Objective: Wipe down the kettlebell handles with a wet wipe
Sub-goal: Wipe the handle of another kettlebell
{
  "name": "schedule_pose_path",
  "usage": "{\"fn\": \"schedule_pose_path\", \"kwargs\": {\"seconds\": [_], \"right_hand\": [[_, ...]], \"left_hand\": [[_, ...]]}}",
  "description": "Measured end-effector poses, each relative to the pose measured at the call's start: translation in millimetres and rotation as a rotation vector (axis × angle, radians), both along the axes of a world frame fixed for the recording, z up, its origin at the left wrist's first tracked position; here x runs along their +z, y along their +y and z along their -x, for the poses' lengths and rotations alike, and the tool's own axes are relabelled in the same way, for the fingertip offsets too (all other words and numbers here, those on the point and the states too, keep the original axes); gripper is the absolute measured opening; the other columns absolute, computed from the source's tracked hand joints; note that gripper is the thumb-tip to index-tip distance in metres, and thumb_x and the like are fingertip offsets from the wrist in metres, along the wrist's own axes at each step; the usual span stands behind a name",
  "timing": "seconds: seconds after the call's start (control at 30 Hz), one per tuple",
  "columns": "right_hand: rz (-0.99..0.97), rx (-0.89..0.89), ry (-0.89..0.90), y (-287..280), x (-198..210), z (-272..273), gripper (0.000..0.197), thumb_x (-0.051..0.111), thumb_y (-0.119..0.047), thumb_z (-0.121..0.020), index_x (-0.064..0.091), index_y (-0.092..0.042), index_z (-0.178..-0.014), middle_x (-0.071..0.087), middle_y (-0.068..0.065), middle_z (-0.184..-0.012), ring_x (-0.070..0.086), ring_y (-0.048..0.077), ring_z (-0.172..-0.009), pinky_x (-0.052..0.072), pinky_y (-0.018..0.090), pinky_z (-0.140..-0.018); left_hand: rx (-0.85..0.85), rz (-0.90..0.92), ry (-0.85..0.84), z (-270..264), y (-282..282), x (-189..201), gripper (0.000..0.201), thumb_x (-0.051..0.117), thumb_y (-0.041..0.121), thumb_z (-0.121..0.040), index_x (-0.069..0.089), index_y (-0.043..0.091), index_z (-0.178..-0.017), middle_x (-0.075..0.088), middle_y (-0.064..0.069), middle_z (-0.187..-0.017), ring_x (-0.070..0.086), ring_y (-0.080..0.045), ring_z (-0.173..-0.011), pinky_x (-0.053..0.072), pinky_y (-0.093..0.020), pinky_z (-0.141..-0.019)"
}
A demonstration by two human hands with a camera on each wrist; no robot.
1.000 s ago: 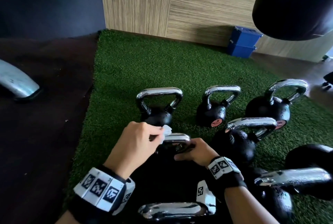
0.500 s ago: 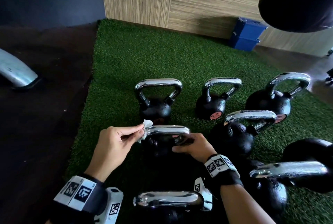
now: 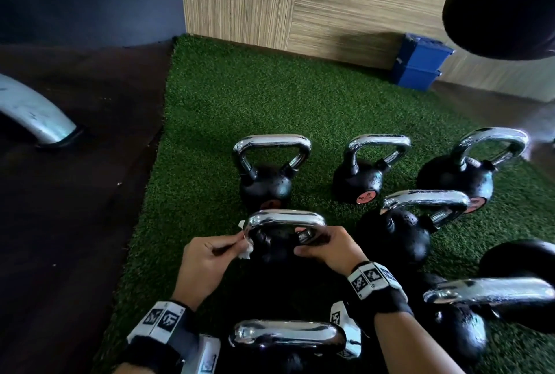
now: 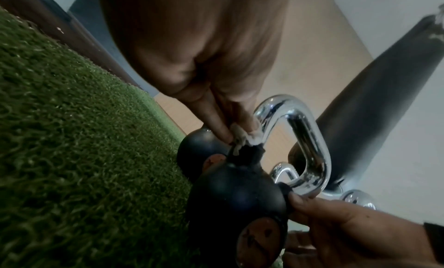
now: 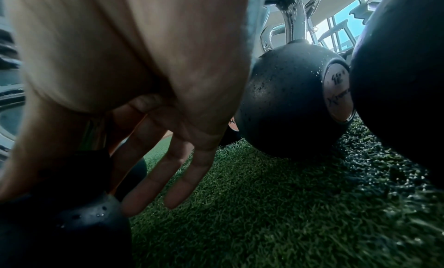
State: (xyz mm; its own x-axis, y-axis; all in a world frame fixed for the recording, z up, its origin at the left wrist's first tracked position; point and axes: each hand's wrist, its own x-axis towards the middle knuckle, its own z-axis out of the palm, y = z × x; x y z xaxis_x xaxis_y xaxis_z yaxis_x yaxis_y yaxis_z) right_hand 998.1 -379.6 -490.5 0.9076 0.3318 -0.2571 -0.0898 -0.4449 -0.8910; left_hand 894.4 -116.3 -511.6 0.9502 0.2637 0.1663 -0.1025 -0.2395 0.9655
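Note:
A black kettlebell [image 3: 270, 247] with a chrome handle [image 3: 285, 219] stands on the green turf in front of me. My left hand [image 3: 240, 243] pinches a small white wet wipe [image 3: 247, 251] against the left leg of that handle. In the left wrist view the wipe [image 4: 240, 139] sits low on the leg, just above the black body, under my left hand [image 4: 236, 137]. My right hand [image 3: 303, 243] grips the handle's right corner, thumb below. In the right wrist view the right hand [image 5: 153, 177] shows two fingers hanging straight beside the bell's body [image 5: 79, 220].
Several other chrome-handled kettlebells surround it: three behind [image 3: 267, 181] [image 3: 360, 181] [image 3: 459, 178], one close right [image 3: 399, 235], one nearest me [image 3: 285, 333]. Stacked blue boxes [image 3: 420, 67], a hanging black bag [image 3: 504, 4] and a grey metal foot [image 3: 33, 112] border the turf [image 3: 240, 103].
My left hand has carried the wipe from the handle's top left corner down onto its left leg. The right hand has kept its hold on the right side.

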Motion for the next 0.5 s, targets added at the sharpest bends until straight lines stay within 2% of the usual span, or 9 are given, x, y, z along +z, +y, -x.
{"fn": "schedule_pose_path", "kwargs": {"seconds": [0.13,0.23,0.33,0.4,0.47,0.5], "right_hand": [[-0.014,0.014,-0.006,-0.5,-1.8,2.3,0.034,0.094,-0.036,-0.061,0.080,-0.035,-0.091,0.079,-0.006,-0.086,0.072,0.003,-0.080,0.055,0.017,-0.078],[0.002,0.013,-0.018,0.1,-2.5,5.5,0.043,0.094,-0.047,-0.053,0.079,-0.037,-0.093,0.079,-0.005,-0.086,0.073,0.006,-0.081,0.059,0.026,-0.082],[0.090,-0.003,-0.041,-3.4,-2.6,5.4,0.054,0.092,-0.055,-0.042,0.080,-0.030,-0.089,0.079,-0.002,-0.084,0.075,0.015,-0.084,0.060,0.034,-0.085],[0.165,0.003,-0.039,-8.4,-1.4,5.0,0.047,0.093,-0.048,-0.041,0.080,-0.028,-0.080,0.079,0.002,-0.082,0.075,0.021,-0.085,0.060,0.037,-0.083],[0.229,0.055,-0.036,-13.2,2.7,5.7,0.024,0.095,-0.030,-0.052,0.077,-0.031,-0.067,0.076,-0.001,-0.073,0.071,0.016,-0.075,0.057,0.035,-0.077],[0.234,0.098,-0.043,-15.4,4.6,5.0,0.024,0.094,-0.020,-0.058,0.075,-0.034,-0.061,0.073,-0.005,-0.066,0.067,0.011,-0.069,0.055,0.033,-0.074]], "left_hand": [[0.023,0.004,-0.021,0.0,-3.0,-7.6,0.024,0.082,0.033,-0.079,0.078,0.050,-0.095,0.079,0.017,-0.094,0.075,-0.003,-0.095,0.057,-0.021,-0.087],[0.036,0.026,-0.019,-0.3,-5.5,-12.3,0.022,0.083,0.028,-0.081,0.081,0.042,-0.097,0.080,0.015,-0.094,0.076,-0.005,-0.094,0.058,-0.024,-0.088],[0.063,-0.002,-0.014,-6.3,-5.2,-11.3,0.025,0.084,0.026,-0.081,0.080,0.046,-0.095,0.079,0.018,-0.094,0.075,-0.002,-0.095,0.057,-0.019,-0.088],[0.080,-0.026,0.001,-14.6,-4.7,-6.8,0.024,0.084,0.025,-0.082,0.080,0.048,-0.088,0.078,0.020,-0.091,0.074,0.001,-0.093,0.056,-0.015,-0.086],[0.096,-0.061,0.015,-26.1,-5.9,-0.4,0.025,0.084,0.026,-0.082,0.077,0.049,-0.083,0.077,0.024,-0.086,0.073,0.004,-0.089,0.054,-0.010,-0.082],[0.100,-0.082,0.028,-33.3,-7.2,3.9,0.024,0.084,0.026,-0.082,0.077,0.050,-0.082,0.076,0.027,-0.083,0.073,0.006,-0.088,0.052,-0.007,-0.081]]}}
